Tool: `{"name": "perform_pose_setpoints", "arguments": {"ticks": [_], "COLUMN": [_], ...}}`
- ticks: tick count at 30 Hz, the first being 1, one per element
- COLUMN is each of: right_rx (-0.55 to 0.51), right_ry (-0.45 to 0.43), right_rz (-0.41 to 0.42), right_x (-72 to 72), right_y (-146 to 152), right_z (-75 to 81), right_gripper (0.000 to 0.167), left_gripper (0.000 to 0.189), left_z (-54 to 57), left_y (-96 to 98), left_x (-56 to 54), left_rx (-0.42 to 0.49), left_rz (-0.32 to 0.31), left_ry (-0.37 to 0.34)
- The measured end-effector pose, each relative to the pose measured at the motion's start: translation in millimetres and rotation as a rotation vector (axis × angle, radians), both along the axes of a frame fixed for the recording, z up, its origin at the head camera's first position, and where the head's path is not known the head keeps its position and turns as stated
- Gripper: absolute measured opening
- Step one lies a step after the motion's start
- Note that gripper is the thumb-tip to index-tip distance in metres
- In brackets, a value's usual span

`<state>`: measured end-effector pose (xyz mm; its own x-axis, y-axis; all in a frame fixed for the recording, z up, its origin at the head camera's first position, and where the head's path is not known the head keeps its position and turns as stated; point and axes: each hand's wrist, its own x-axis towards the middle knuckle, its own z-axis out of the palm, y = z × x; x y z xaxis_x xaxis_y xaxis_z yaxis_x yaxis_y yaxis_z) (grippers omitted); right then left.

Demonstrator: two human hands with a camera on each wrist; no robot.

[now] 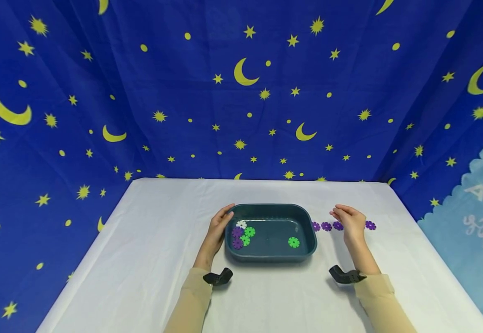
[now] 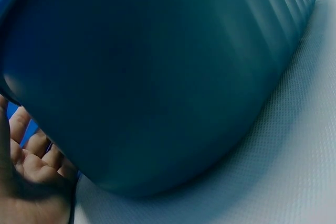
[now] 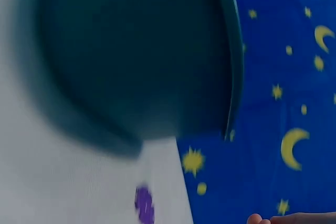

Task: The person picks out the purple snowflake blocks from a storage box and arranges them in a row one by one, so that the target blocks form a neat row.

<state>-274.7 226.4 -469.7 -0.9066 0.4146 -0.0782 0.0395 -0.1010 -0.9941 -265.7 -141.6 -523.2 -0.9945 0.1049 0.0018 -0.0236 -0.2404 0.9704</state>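
Observation:
My left hand [image 1: 215, 231] grips the left end of a dark teal plastic tub [image 1: 271, 259], its fingers at the rim. In the left wrist view, the curled fingers [image 2: 34, 153] show beside the tub's wall. Inside the tub lie a white notched disc [image 1: 241, 225], two purple ones and several green ones, one green disc [image 1: 293, 242] apart on the right. My right hand [image 1: 352, 223] hovers right of the tub over a row of purple notched discs [image 1: 326, 226], fingers loosely bent and nothing visible between them. It hides part of the row.
A white cloth covers the table [image 1: 141, 277]. Blue curtains [image 1: 183, 92] with yellow moons and stars stand behind and at both sides. A light blue panel [image 1: 482, 199] with mirrored lettering hangs at the right. Each wrist carries a black camera mount [image 1: 218, 276].

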Motion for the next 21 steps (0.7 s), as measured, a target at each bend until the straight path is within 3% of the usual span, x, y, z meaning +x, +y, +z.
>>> {"name": "perform_pose_setpoints", "arguments": {"ticks": [6, 10, 13, 21], "right_rx": [-0.045, -0.031, 0.002, 0.042], "right_ry": [0.034, -0.002, -0.009, 0.018], "right_rz": [0.124, 0.229, 0.299, 0.390], "right_x": [2.5, 6.1, 7.6, 6.8], "right_y": [-37, -65, -83, -120], "right_z": [9.0, 13.8, 15.0, 8.1], "right_gripper": [0.021, 0.010, 0.027, 0.033], "left_gripper": [0.046, 0.045, 0.043, 0.044], "left_z": [8.2, 7.5, 7.6, 8.2], "left_y": [0.9, 0.0, 0.2, 0.1], "left_x": [5.6, 5.5, 5.4, 6.3], "left_rx": [-0.002, 0.004, 0.000, -0.009], "left_rz": [-0.004, -0.004, 0.004, 0.002], "left_ry": [0.010, 0.004, -0.003, 0.001]}}
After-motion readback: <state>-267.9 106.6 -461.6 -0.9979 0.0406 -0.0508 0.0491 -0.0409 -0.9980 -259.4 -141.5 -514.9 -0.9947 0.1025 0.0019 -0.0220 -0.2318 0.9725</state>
